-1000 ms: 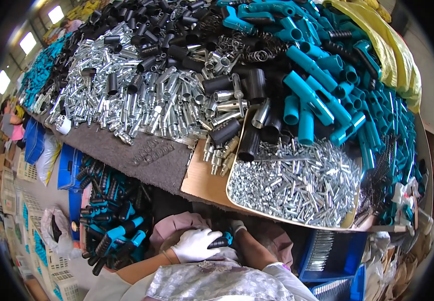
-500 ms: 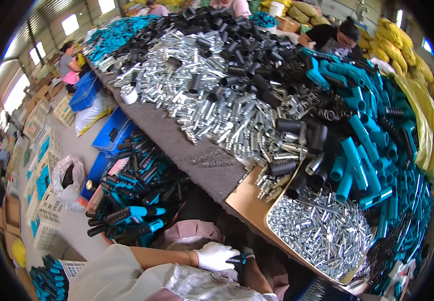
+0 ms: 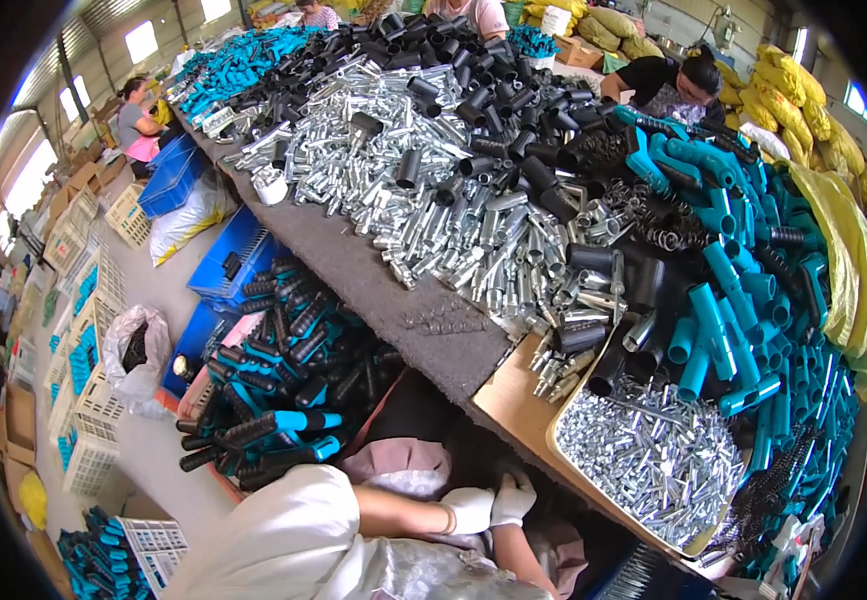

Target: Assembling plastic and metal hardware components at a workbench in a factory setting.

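Both of my hands wear white gloves and are close together over my lap, below the table's front edge. My left hand (image 3: 467, 510) has its fingers curled inward, and their tips are hidden. Right beside it, my right hand (image 3: 513, 499) is raised with its fingers closed together. Whatever the hands hold, if anything, does not show. Left of my lap lies a heap of black-and-teal ribbed handles (image 3: 288, 425). On the table, the nearest things are a shallow tray (image 3: 553, 432) filled with small silver metal pins (image 3: 643, 470) and a brown board (image 3: 513, 390).
The table's dark edge (image 3: 353, 270) runs diagonally past me. It bears piled silver metal tubes (image 3: 473, 235), black sleeves (image 3: 538, 180) and teal tubular housings (image 3: 713, 330). Blue bins (image 3: 233, 262) and white crates (image 3: 93, 390) stand at left. A person (image 3: 668, 80) works across the table.
My left hand held a dark ribbed piece before; that piece is out of sight now. My right hand has risen into fuller view beside the left. The whole view has shifted slightly.
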Motion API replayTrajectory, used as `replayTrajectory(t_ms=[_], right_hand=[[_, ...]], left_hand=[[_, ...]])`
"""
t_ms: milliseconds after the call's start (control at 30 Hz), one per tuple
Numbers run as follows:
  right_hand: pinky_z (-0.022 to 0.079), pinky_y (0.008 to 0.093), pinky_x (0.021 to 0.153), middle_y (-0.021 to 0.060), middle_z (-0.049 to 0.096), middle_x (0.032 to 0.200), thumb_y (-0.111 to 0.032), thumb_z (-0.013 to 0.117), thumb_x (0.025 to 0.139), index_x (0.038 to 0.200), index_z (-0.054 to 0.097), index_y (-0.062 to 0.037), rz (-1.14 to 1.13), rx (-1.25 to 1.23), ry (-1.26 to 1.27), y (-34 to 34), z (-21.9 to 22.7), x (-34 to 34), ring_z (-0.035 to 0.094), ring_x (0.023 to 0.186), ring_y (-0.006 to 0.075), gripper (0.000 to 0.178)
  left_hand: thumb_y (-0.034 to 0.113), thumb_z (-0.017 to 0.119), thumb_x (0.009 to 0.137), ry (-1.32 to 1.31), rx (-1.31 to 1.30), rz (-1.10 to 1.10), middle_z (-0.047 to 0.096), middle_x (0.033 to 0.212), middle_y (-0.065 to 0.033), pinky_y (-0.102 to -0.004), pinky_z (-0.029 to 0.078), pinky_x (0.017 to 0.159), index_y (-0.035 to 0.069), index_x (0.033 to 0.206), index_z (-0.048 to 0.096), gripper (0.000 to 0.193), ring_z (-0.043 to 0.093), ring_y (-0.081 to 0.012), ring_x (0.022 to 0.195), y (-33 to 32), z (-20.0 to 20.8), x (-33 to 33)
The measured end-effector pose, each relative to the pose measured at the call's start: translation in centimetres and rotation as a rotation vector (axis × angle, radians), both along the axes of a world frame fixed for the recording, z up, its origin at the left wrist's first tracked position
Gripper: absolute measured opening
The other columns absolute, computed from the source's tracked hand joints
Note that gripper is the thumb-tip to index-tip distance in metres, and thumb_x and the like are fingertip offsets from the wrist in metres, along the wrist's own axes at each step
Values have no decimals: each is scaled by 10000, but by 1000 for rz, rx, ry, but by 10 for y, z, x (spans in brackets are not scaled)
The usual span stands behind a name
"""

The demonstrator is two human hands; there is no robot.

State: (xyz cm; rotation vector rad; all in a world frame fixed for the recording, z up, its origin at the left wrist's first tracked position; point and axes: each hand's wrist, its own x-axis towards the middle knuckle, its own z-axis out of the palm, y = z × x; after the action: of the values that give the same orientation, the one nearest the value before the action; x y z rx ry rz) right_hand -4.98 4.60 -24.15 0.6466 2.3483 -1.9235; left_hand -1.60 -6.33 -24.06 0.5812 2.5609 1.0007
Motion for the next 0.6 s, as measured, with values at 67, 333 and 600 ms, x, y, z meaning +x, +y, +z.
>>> replayTrajectory(t_ms=[67, 333, 600], right_hand=[[513, 347, 904, 136, 741, 998, -45, 617, 864, 1017, 730, 41, 58, 120, 45, -3, 7, -3, 680, 942, 232, 208], [533, 350, 900, 176, 746, 1002, -33, 606, 835, 1053, 734, 30, 10, 77, 11, -9, -3, 1, 702, 951, 249, 261], [529, 345, 845, 166, 746, 938, -59, 633, 828, 1008, 729, 40, 100, -50, -18, -6, 22, -2, 699, 881, 242, 226]], left_hand=[[227, 580, 821, -100, -4, 19, 674, 780, -205, -484, 512, 642, 45, 821, 657, 198, 663, -401, 724, -1, -13, -3], [260, 591, 810, -17, -45, 65, 683, 756, -183, -492, 506, 604, 47, 845, 671, 230, 672, -380, 672, -2, -18, 7], [209, 609, 803, -134, 53, 82, 685, 793, -215, -505, 514, 647, 26, 900, 657, 213, 670, -414, 727, -14, 33, -3]])
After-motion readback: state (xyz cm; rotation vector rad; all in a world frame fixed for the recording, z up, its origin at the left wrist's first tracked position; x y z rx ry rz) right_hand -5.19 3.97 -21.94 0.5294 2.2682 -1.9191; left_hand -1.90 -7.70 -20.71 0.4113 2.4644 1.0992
